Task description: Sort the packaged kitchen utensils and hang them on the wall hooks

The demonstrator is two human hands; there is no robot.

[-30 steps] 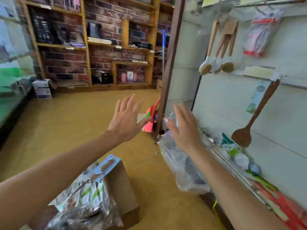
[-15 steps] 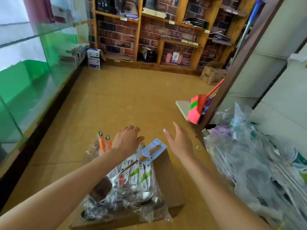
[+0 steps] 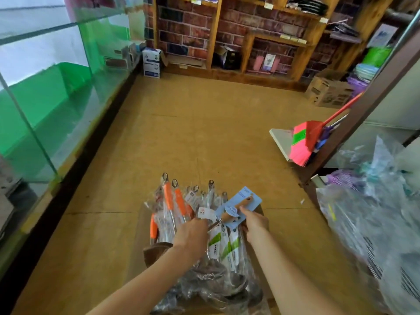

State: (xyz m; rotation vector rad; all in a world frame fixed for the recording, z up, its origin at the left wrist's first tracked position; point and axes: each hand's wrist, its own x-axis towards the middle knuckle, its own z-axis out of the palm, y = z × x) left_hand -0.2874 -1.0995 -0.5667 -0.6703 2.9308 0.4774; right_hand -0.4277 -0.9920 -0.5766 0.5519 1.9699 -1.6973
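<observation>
No print is legible: the round logo on the blue card and the green-striped labels [image 3: 223,245] are too small to read. The carded utensil [image 3: 238,206], wooden-handled, lies atop the pile of packaged utensils [image 3: 179,205] on cardboard [image 3: 139,233] on the floor. The right hand [image 3: 255,223] pinches the card's near edge; the left hand [image 3: 193,230] curls round its metal shaft, fingertips hidden. Half a second ago both hands hovered open above the pile

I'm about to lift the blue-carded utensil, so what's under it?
Under the blue-carded utensil: bagged green-labelled utensils, piled on a cardboard box. Deeper layers are hidden by plastic, the left hand and right hand.
</observation>
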